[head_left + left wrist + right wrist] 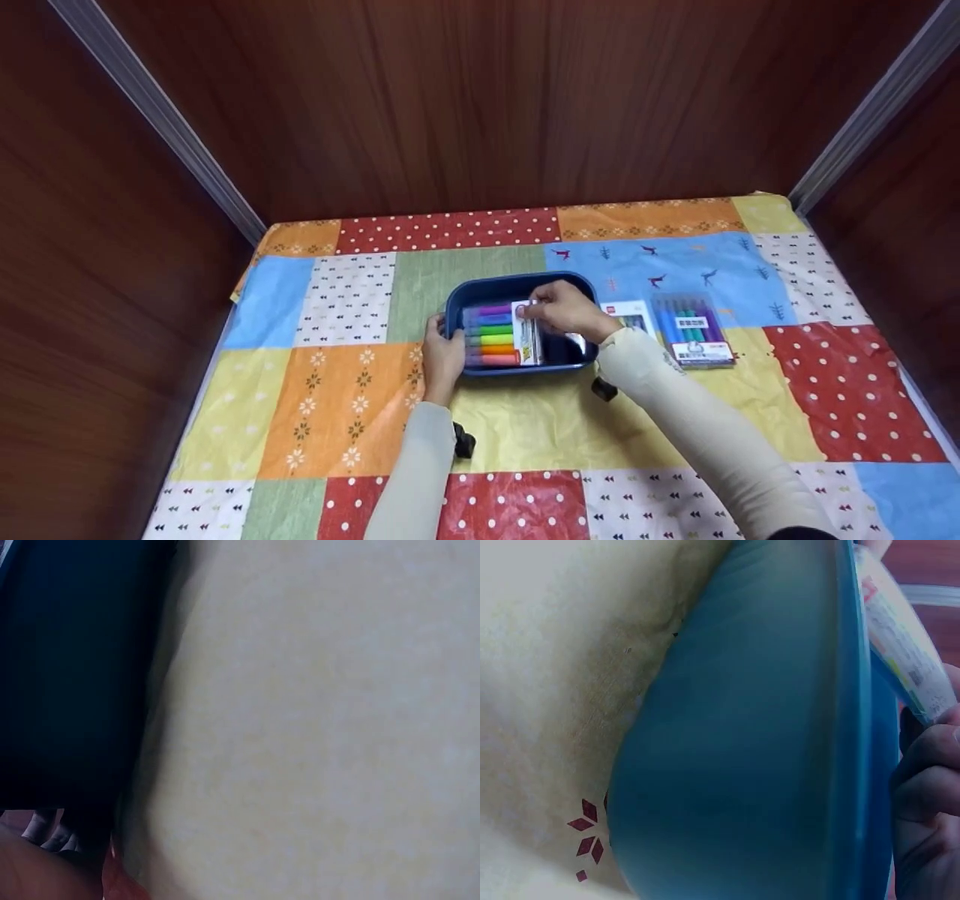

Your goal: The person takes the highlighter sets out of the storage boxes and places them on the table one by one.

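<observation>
A dark blue plastic bin (495, 282) stands on the tablecloth; its outer wall (735, 735) fills much of the right wrist view. My left hand (444, 358) holds the bin's left end, thumb near the rim. In the left wrist view, the thumb and a few fingertips show at the bottom corner, beside the dark bin wall (75, 675). Inside the bin's left part is a clear pack of coloured markers (491, 339) with a white label along its right end. My right hand (568, 307) reaches over the bin and pinches this labelled end (907, 645).
Right of the bin lies a white-labelled pack (630, 315), partly behind my right wrist. Beside it is a clear pack of blue, green and purple markers (691, 330). A patchwork tablecloth (345, 405) covers the table, with brown wood-grain panels (480, 105) around it.
</observation>
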{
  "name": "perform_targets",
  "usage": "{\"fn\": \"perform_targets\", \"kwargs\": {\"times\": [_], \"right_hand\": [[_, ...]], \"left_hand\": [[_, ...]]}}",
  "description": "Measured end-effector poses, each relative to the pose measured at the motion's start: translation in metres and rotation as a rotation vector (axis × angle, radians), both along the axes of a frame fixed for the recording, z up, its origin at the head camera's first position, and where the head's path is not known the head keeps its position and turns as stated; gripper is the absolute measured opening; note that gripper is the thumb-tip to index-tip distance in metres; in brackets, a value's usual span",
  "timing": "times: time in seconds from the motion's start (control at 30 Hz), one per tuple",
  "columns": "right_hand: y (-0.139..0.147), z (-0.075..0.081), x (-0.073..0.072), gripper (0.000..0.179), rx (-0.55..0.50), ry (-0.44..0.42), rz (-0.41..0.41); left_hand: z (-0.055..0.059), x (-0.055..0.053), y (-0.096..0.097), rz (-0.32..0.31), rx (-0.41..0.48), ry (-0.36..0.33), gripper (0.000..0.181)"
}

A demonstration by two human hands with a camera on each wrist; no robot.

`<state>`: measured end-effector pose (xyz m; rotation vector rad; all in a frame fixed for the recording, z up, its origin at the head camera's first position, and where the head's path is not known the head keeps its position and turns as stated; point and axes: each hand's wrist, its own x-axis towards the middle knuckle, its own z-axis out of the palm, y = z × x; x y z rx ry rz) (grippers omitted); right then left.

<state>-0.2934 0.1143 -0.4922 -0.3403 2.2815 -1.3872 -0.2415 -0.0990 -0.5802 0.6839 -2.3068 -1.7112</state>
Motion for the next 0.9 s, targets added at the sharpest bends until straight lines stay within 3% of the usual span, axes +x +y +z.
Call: {"fn": "perform_targets", "kwargs": {"times": [0.2, 0.9], "right_hand": [[0.005, 0.003, 0.001, 0.023, 0.052, 0.060, -0.048], [0.026, 0.026, 0.011, 0.020, -0.005, 0.066, -0.174]], "left_hand": [[0.001, 0.000, 0.002, -0.002, -0.029, -0.020, 0.040], [0.003, -0.006, 0.006, -0.004, -0.051, -0.008, 0.038]]}}
